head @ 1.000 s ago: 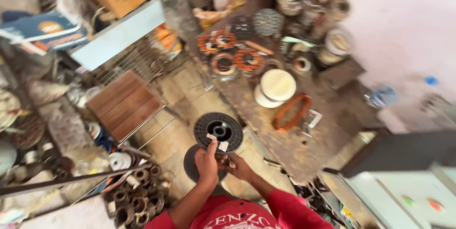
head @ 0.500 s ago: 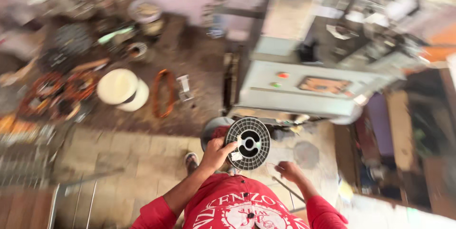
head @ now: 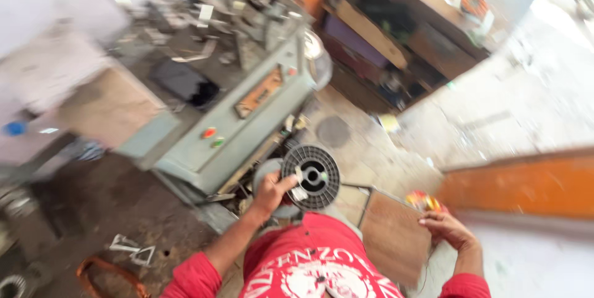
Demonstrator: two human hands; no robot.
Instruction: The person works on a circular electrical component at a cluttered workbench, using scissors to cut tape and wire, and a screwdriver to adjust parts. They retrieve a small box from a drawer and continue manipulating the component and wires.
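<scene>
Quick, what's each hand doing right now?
Left hand: closed on the black spool, holding it up.
Right hand: holds nothing that shows, fingers loosely curled over the edge of the brown stool.

Grey machine [head: 247, 112] (blurred) beside apparently open floor [head: 365, 149]

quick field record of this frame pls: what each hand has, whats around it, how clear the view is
left hand: left hand grips the black spool at its rim, flat ribbed face toward the camera
right hand: right hand empty, fingers loosely curled, at the edge of the brown stool seat
beside the spool: grey-green machine with a red and a green button
floor: triangular metal piece and orange loop at lower left
background: wooden shelving, orange wall band
view: motion-blurred, fine detail unreadable
</scene>
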